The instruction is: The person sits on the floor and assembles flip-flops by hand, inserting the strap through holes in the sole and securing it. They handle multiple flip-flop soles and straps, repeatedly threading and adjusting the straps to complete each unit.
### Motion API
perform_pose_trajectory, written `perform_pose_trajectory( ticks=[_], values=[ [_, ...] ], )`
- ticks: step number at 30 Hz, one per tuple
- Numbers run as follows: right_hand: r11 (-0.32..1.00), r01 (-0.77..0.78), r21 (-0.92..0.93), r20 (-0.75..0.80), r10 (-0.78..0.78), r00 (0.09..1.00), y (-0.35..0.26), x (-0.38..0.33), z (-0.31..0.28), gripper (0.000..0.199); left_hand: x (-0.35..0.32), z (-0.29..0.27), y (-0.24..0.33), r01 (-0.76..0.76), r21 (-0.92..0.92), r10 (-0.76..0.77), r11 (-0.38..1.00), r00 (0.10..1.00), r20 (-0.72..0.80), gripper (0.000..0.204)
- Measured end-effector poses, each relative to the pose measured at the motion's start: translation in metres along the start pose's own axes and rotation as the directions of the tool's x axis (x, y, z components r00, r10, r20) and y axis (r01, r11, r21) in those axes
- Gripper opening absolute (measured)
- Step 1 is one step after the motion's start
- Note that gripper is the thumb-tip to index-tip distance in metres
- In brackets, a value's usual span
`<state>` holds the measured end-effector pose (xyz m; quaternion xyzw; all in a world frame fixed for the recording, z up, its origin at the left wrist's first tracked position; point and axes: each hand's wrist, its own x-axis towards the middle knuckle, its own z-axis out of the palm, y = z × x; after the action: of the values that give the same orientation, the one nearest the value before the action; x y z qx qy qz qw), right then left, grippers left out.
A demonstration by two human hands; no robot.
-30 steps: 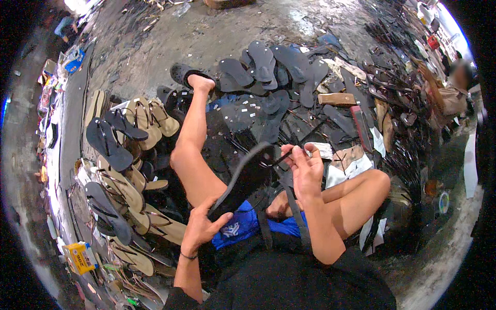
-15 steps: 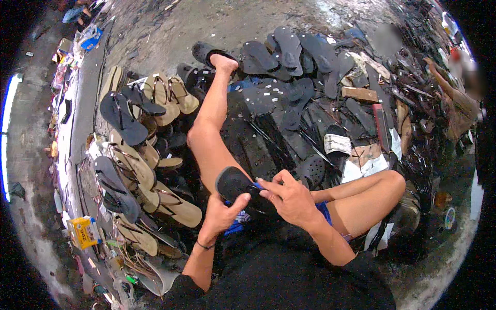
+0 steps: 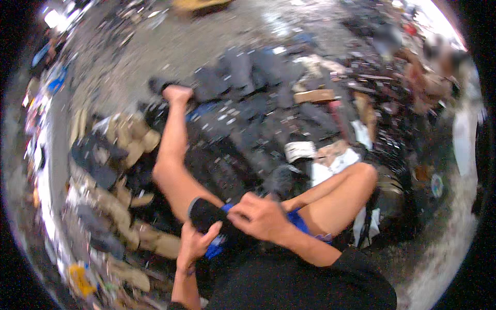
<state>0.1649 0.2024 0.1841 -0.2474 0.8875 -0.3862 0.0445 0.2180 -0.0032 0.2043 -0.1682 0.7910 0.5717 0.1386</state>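
A black flip-flop sole with a rounded end lies tilted over my lap, beside my bent leg. My left hand grips its near edge, thumb raised along the top side. From the right, my right hand comes over the sole's other end with its fingers curled and pinched together. What those fingertips hold, if anything, is blurred and hidden. The sole's far end is lost against my black shirt.
Tan flip-flops and dark ones are heaped at my left. Ahead lie more dark flip-flops, a brown block and a white-wrapped bundle. Black strips pile up at the right. A yellow package sits lower left.
The view has swung, blurring the picture and shifting most of the scene left and downward. Both hands stay at the sole; the right fingers are more curled.
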Motion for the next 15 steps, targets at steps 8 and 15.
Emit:
perform_pose_trajectory(
  ticks=[8, 15],
  values=[
    [0.935, -0.125, 0.332, 0.122, 0.089, 0.989, 0.005, 0.010, -0.003, 0.023, 0.011, 0.011, 0.010, -0.140, 0.044, 0.139, 0.989, 0.990, 0.041, 0.027],
    [0.732, -0.416, 0.540, 0.377, 0.231, 0.897, 0.014, 0.014, -0.026, 0.039, 0.014, 0.008, -0.010, -0.126, -0.059, 0.134, 0.990, 0.981, 0.140, 0.041]
  ],
)
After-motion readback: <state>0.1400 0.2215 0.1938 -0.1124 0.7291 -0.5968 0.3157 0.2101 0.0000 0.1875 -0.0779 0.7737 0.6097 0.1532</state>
